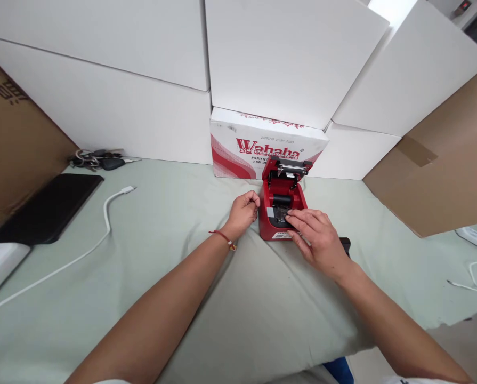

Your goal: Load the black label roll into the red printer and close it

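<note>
A small red label printer [267, 230] stands on the cloth with its lid [290, 169] raised. Inside are a black roller [281, 199] and a clear plastic part [280, 214]. My left hand [243, 212] is closed beside the printer's left wall, fingers curled; whatever they may hold is hidden. Over the front right corner reaches my right hand [318, 234], its fingers stretched out with the tips at the clear part. Its thumb is apart from them, near the printer's front face. A dark object [345, 245] is partly hidden behind the right hand.
Behind the printer stands a Wahaba-like printed carton [232, 152] against white boxes [282, 58]. Keys [102, 159], a black flat pad [50, 208] and a white cable [107, 213] lie left. Brown cardboard [434, 165] leans right.
</note>
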A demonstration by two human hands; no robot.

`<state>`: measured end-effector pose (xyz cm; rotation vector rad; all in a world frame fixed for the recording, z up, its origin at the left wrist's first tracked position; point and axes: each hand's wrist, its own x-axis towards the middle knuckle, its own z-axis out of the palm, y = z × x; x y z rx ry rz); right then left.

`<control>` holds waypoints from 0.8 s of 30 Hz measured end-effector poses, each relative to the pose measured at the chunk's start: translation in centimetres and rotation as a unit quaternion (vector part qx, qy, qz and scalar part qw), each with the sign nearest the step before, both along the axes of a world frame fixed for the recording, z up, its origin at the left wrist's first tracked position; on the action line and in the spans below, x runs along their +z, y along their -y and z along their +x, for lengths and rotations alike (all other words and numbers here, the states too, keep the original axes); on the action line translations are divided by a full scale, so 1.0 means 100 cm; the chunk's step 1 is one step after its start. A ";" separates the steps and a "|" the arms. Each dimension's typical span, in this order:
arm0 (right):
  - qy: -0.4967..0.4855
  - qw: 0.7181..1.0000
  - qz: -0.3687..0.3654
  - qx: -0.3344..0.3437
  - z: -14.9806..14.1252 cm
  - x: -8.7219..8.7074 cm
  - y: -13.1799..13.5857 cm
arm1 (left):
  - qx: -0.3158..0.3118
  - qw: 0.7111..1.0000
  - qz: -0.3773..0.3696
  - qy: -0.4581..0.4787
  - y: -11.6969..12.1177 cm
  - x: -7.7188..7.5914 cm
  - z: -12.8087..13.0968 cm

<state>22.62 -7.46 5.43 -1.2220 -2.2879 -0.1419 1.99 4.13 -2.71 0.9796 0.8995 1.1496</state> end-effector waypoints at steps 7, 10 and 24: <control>-0.021 0.999 0.043 -0.018 0.011 -0.030 0.015 | 0.032 0.999 0.003 -0.039 0.004 0.004 0.001; -0.051 0.998 0.046 -0.003 0.012 -0.036 0.014 | 0.079 0.995 0.010 -0.060 0.001 0.009 0.000; -0.094 0.990 0.102 0.029 0.008 -0.054 0.010 | 0.043 0.985 0.132 -0.102 -0.048 0.084 0.016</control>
